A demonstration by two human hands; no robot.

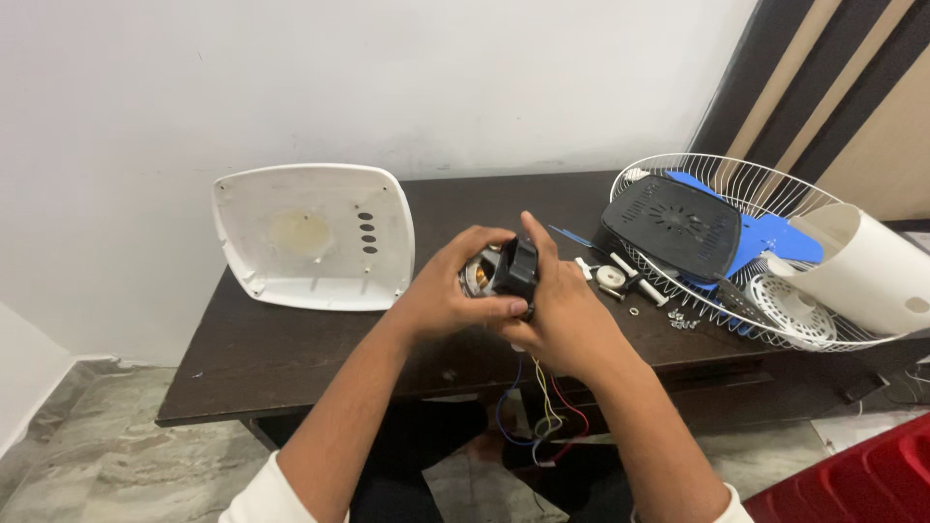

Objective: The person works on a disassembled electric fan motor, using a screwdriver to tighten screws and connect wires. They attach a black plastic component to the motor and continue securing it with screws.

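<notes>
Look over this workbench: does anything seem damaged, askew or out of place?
Nothing looks broken. A fan lies in pieces: the wire guard overhangs the table edge, screws lie loose, and coloured wires dangle from the motor held in both hands.

Bare dark table (291,358) between the white square cover (312,237), propped against the wall at left, and both hands at centre: open lane there and along the front edge. Right of centre blocked by scattered screws and white pegs (628,281), then the wire fan guard (765,252) holding black plate (673,225), blue blades, white housing (867,266). Coloured wires (544,407) hang below the edge, possibly snagging.
</notes>
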